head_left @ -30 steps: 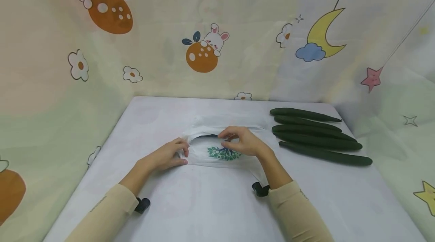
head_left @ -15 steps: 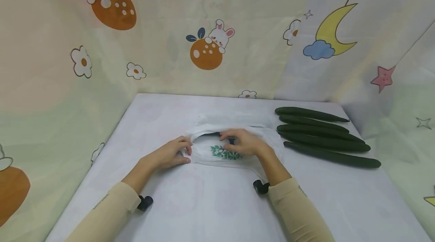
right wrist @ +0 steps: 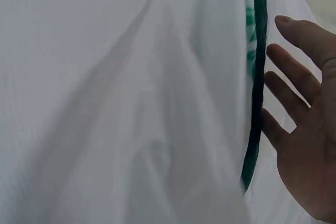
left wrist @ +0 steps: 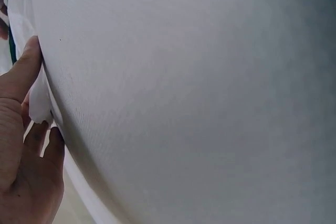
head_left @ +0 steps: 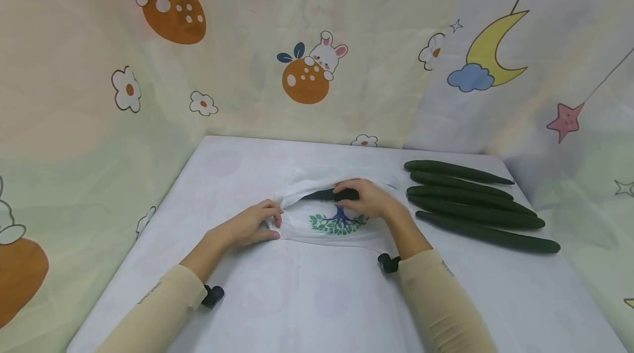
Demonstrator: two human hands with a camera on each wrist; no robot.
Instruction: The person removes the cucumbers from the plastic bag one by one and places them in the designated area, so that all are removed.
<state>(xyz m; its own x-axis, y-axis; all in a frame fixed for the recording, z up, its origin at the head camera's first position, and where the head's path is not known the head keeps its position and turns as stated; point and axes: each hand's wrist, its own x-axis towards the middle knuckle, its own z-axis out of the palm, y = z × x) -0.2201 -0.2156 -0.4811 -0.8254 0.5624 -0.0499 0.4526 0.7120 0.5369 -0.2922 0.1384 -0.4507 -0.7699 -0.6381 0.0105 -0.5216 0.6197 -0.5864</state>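
A white plastic bag (head_left: 297,226) with a green and blue tree print lies on the table, its mouth parted. Inside the mouth shows a dark green cucumber (head_left: 322,195); the bag hides the rest of it. At the bag's left edge my left hand (head_left: 252,223) pinches the thin plastic between thumb and fingers. My right hand (head_left: 369,197) is at the mouth, thumb and fingers on either side of the cucumber's end. In the right wrist view its fingers (right wrist: 294,72) look fairly straight and spread, with tips at or against a dark green strip of cucumber (right wrist: 257,77).
Several more cucumbers (head_left: 475,207) lie side by side at the right of the white table (head_left: 277,298), just beyond my right hand. Printed cloth (head_left: 238,50) hangs behind the table and along both sides.
My right hand has shifted up and to the right at the bag's mouth, and more of the cucumber inside shows. My left hand keeps its hold on the bag's edge. The head view has shifted slightly.
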